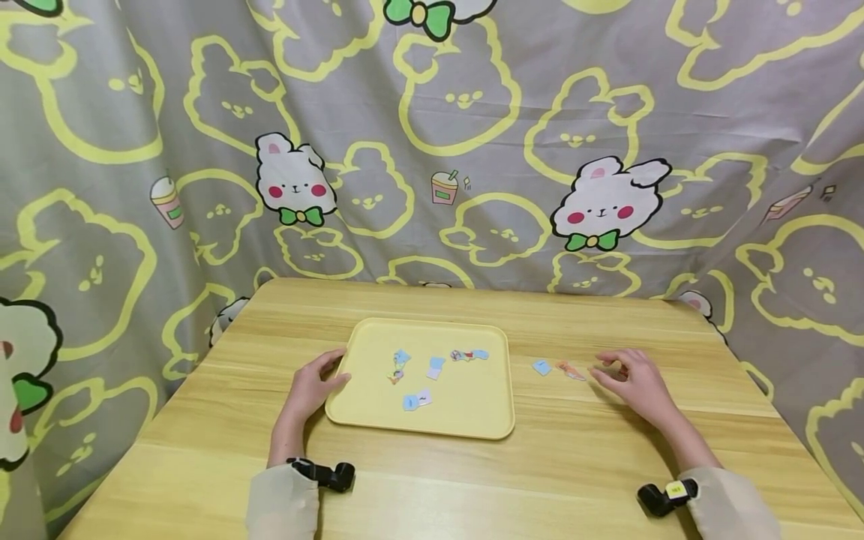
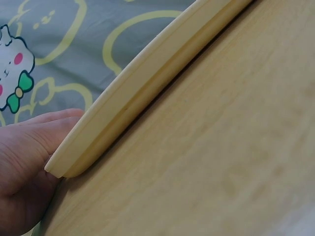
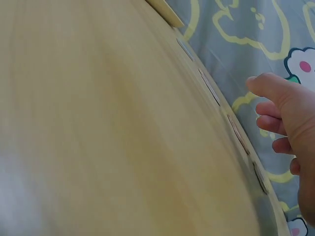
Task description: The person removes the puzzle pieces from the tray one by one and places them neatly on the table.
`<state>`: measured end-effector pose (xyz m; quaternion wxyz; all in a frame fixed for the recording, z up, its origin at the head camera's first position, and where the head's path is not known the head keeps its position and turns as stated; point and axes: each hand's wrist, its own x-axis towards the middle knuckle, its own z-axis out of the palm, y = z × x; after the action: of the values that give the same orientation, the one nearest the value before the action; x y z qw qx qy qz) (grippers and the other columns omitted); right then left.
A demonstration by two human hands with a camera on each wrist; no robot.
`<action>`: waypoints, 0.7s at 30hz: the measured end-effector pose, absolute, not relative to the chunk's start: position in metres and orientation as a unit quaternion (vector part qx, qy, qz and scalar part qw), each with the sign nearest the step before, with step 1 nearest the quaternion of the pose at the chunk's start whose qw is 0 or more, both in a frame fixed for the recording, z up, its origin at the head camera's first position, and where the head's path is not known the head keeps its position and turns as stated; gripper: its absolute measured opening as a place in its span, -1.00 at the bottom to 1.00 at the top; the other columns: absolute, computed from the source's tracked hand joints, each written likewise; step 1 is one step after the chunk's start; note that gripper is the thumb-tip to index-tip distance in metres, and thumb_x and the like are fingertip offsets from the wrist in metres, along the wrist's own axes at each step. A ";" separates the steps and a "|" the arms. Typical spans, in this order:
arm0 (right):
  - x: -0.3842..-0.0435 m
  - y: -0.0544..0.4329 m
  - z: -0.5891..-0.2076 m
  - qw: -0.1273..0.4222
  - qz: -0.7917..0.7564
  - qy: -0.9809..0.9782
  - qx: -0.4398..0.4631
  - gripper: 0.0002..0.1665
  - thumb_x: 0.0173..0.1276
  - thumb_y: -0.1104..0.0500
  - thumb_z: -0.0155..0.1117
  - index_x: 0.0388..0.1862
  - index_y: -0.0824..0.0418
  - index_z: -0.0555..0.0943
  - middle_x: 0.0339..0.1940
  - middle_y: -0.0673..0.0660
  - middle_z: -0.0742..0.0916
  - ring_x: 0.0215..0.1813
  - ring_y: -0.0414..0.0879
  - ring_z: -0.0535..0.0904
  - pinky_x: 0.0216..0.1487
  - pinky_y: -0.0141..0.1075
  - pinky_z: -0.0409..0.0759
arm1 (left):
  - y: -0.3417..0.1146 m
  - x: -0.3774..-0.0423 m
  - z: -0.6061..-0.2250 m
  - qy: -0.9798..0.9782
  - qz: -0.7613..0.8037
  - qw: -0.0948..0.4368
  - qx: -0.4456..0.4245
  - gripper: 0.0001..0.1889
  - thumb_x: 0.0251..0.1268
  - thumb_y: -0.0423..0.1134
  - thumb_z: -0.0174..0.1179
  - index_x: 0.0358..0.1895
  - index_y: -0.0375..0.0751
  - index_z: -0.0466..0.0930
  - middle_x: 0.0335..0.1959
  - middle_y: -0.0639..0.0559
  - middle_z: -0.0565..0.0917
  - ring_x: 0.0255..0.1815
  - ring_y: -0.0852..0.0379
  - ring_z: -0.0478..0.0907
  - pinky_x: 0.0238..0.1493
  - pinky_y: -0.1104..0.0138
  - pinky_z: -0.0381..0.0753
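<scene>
My left hand (image 1: 313,384) holds the left edge of a pale yellow tray (image 1: 358,401), thumb over the rim. In the left wrist view the hand (image 2: 29,152) meets the tray's corner. Small flat picture pieces lie on the tray: a blue and green joined group (image 1: 399,365), a blue and white pair (image 1: 417,400), another pair (image 1: 435,367) and a colourful row (image 1: 469,355). To the right of the tray, a light blue piece (image 1: 542,367) and an orange piece (image 1: 571,370) lie on the wood. Just right of these my right hand (image 1: 634,381) hovers, fingers loosely bent, holding nothing.
The wooden table (image 1: 472,480) carries the tray. A grey curtain (image 1: 378,112) with yellow outlines and white rabbits hangs behind it and at both sides. Edge-on in the right wrist view, thin flat pieces (image 3: 238,133) lie on the table beside the right hand.
</scene>
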<state>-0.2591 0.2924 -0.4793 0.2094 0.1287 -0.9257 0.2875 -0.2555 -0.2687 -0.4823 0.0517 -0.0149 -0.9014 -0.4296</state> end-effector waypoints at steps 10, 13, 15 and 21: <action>-0.267 0.270 -0.480 0.213 0.278 -0.924 0.153 -0.63 0.14 0.13 0.50 -0.09 0.25 0.70 -0.26 0.12 0.74 -0.25 -0.13 0.43 -0.29 -0.37 0.38 | -0.267 -0.255 -0.481 -0.903 -0.426 0.050 -0.015 -0.45 0.28 -0.32 0.28 0.34 -0.29 0.43 0.29 -0.33 0.53 0.32 -0.27 0.47 0.39 -0.04 0.43; -0.269 0.263 -0.480 0.203 0.287 -0.924 0.152 -0.62 0.14 0.13 0.50 -0.07 0.25 0.70 -0.21 0.14 0.75 -0.22 -0.10 0.46 -0.26 -0.37 0.40 | -0.267 -0.255 -0.480 -0.903 -0.426 0.050 -0.011 -0.45 0.28 -0.32 0.28 0.35 -0.28 0.43 0.29 -0.33 0.53 0.33 -0.27 0.46 0.40 -0.04 0.41; -0.271 0.258 -0.480 0.194 0.296 -0.923 0.151 -0.61 0.16 0.12 0.49 -0.05 0.25 0.69 -0.18 0.15 0.74 -0.19 -0.07 0.47 -0.26 -0.37 0.41 | -0.267 -0.255 -0.479 -0.903 -0.427 0.048 -0.008 -0.45 0.28 -0.32 0.28 0.35 -0.27 0.43 0.29 -0.33 0.52 0.34 -0.27 0.45 0.41 -0.04 0.40; -0.277 0.243 -0.483 0.195 0.303 -0.918 0.166 -0.61 0.17 0.12 0.48 -0.05 0.25 0.69 -0.19 0.14 0.75 -0.16 -0.06 0.49 -0.21 -0.32 0.44 | -0.266 -0.253 -0.478 -0.900 -0.433 0.043 -0.006 -0.45 0.29 -0.33 0.27 0.35 -0.27 0.42 0.31 -0.32 0.51 0.35 -0.27 0.45 0.42 -0.03 0.40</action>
<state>-0.2769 0.2432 -0.4828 0.1953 0.1658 -0.9181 0.3025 -0.2533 -0.2662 -0.4782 0.0431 -0.0059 -0.9004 -0.4330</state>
